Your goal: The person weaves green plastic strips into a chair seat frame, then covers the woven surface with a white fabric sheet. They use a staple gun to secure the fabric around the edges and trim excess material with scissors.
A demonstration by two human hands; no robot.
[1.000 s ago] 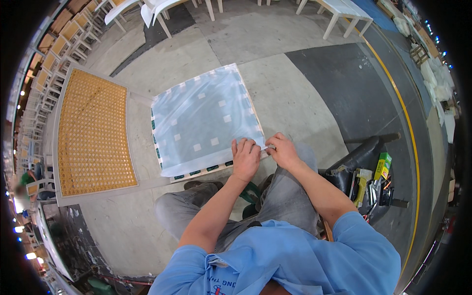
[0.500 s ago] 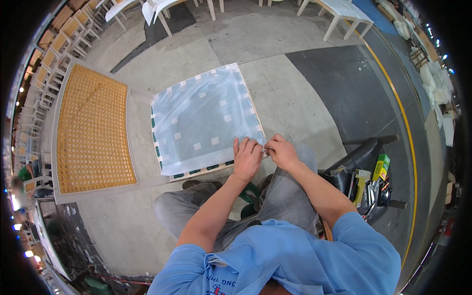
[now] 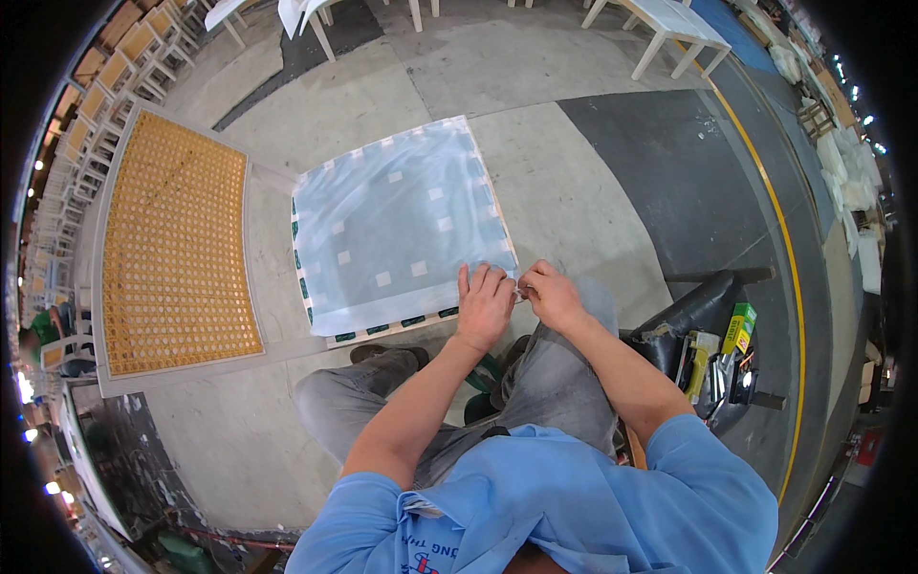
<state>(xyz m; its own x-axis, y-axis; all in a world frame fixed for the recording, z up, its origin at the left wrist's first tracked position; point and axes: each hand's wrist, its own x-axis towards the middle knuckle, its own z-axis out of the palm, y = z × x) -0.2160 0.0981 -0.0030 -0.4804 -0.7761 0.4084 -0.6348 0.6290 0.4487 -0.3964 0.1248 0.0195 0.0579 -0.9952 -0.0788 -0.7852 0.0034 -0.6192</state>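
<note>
A square panel wrapped in pale blue film (image 3: 392, 225), with white patches and green-and-white edge pieces, lies on the concrete floor in front of my knees. My left hand (image 3: 483, 308) lies on the panel's near right corner, fingers spread flat. My right hand (image 3: 547, 295) pinches something small and whitish at that same corner, fingertips closed. What it pinches is too small to name; it looks like tape or film edge.
A large frame with woven yellow cane (image 3: 172, 244) lies to the left. A black seat (image 3: 693, 311) with tools and a green box (image 3: 737, 328) stands at my right. White tables (image 3: 660, 24) and stacked chairs (image 3: 86, 91) stand farther off. A yellow floor line (image 3: 779, 225) runs right.
Both hands stay at the panel's near right corner. The fingers have shifted only slightly; nothing else has moved.
</note>
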